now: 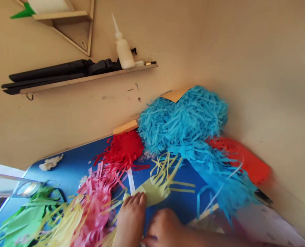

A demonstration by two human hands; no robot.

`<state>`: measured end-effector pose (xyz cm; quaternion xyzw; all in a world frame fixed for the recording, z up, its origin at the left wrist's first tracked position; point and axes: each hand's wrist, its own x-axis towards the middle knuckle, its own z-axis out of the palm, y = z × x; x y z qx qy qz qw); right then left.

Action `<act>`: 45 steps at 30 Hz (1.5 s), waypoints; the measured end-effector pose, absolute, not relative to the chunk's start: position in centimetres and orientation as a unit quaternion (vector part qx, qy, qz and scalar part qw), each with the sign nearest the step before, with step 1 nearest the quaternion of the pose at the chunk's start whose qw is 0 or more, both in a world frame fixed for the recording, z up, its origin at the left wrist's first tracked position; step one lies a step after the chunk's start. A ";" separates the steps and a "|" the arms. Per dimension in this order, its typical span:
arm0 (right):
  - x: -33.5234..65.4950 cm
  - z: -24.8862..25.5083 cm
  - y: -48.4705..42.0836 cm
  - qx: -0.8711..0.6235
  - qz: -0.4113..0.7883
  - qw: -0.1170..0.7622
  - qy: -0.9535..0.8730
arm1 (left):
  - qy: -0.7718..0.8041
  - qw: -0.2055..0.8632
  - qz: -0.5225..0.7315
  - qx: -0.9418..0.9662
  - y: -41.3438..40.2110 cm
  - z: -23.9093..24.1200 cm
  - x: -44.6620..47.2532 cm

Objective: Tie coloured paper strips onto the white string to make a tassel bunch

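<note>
My left hand point(132, 214) is at the bottom centre, its fingers pressed together on the end of a pale yellow fringed paper piece point(152, 192). The cut strips of this paper spread away over the blue table. Close beside it, my right hand point(164, 224) is curled and blurred by motion; what its fingers hold is hidden. Left of my left hand lie pink fringed paper point(97, 202), a yellow fringed bundle point(68, 223) and green paper point(26, 218). Red fringed paper point(128, 145) lies behind them.
A big heap of blue shredded paper point(183, 116) fills the table's back corner, with red-orange paper point(252, 163) beside it. A white crumpled scrap point(51, 162) lies on the blue table point(72, 157). A wall shelf point(90, 79) holds a white nozzle bottle point(125, 51) and black objects.
</note>
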<state>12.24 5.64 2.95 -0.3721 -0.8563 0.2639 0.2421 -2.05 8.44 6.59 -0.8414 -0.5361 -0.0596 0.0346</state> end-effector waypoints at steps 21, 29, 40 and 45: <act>21.5 3.1 10.0 -0.457 0.230 0.232 -0.827 | -0.589 -0.115 -0.261 -0.756 5.5 2.0 -2.6; 20.0 0.8 10.1 -0.546 0.161 0.219 -0.793 | -0.663 -0.092 -0.173 -0.723 6.9 1.5 -1.9; 19.2 0.4 10.9 -0.577 0.093 0.179 -0.792 | -0.703 -0.037 -0.088 -0.704 8.3 1.3 -1.0; 19.3 0.3 11.0 -0.581 0.099 0.184 -0.787 | -0.705 -0.042 -0.083 -0.704 8.4 1.1 -1.0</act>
